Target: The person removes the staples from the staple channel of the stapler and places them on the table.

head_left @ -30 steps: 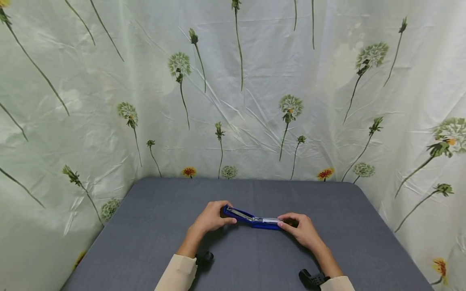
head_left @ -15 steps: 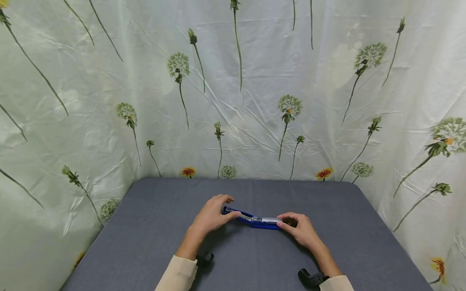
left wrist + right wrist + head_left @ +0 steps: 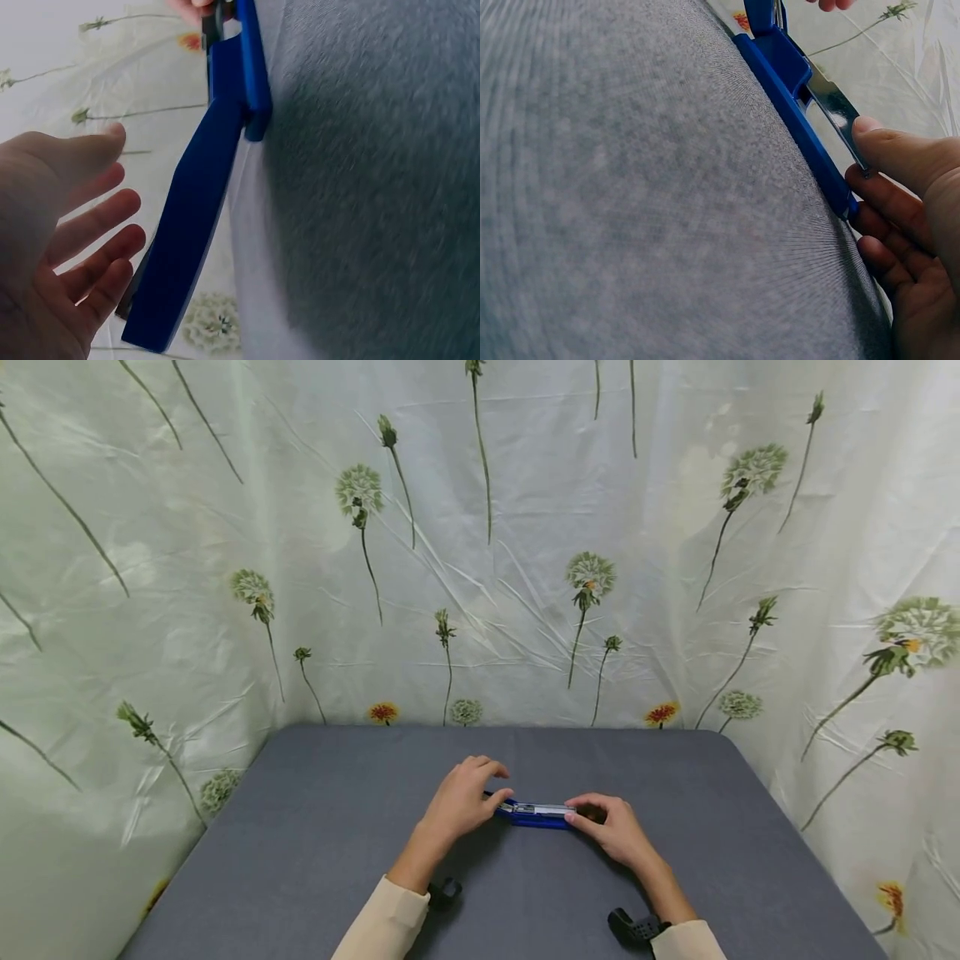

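Stapler (image 3: 542, 820): blue, unfolded, near mid-tabletop, between the two hands; base low at the tabletop, can't tell if it's fully touching.
Blue cover (image 3: 184, 232): swung out at the left end, angled up off the base.
Metal strip (image 3: 838, 112): shiny, above the base with a gap between, free end at the right hand.
Right hand (image 3: 617, 828): grasping; thumb and index pinch the end of the metal strip, other fingers curved by the base's end.
Left hand (image 3: 465, 797): released; fingers loosely curved beside the cover, thumb apart from them.
Tabletop (image 3: 300, 835): grey cloth surface, under everything.
Wrists: black device (image 3: 633, 929) on the right, another on the left; cream sleeves (image 3: 386, 917).
Backdrop: pale sheet (image 3: 525, 527), dandelion print, wrinkled, behind the tabletop.
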